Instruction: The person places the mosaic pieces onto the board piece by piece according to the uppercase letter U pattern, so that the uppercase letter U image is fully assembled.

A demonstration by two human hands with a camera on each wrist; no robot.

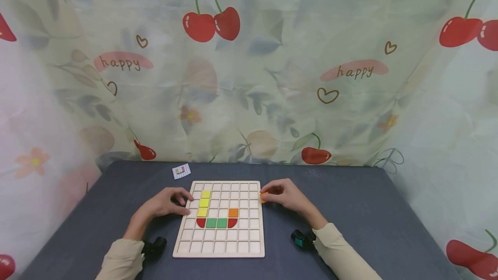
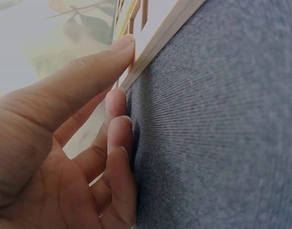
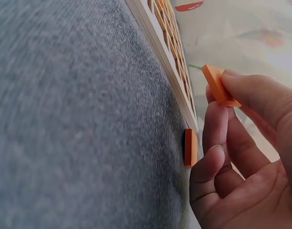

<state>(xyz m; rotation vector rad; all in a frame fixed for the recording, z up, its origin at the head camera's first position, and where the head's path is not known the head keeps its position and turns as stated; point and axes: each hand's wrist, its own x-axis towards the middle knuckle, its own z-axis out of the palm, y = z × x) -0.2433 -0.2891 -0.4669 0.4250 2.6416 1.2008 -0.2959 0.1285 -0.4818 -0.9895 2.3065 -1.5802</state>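
A pale wooden grid board point(image 1: 218, 249) lies on the dark cloth. In it, three yellow square tiles point(image 1: 204, 202) form a column, above a row of two green tiles point(image 1: 216, 223) between two red round-cornered tiles point(image 1: 201, 223). An orange tile point(image 1: 233, 213) sits above the right red one. My left hand point(image 1: 171, 202) touches the board's left edge with its thumb point(image 2: 95, 71) and fingertips. Just off the right edge, my right hand point(image 1: 285, 193) pinches an orange square tile point(image 3: 217, 87) between thumb and fingers. Another orange tile point(image 3: 190, 148) rests on the cloth beside the board.
A small card point(image 1: 181, 171) printed with a coloured grid pattern lies behind the board, to the left. Dark cloth point(image 1: 342, 202) covers the table. A curtain point(image 1: 249, 98) printed with cherries hangs around the back and sides.
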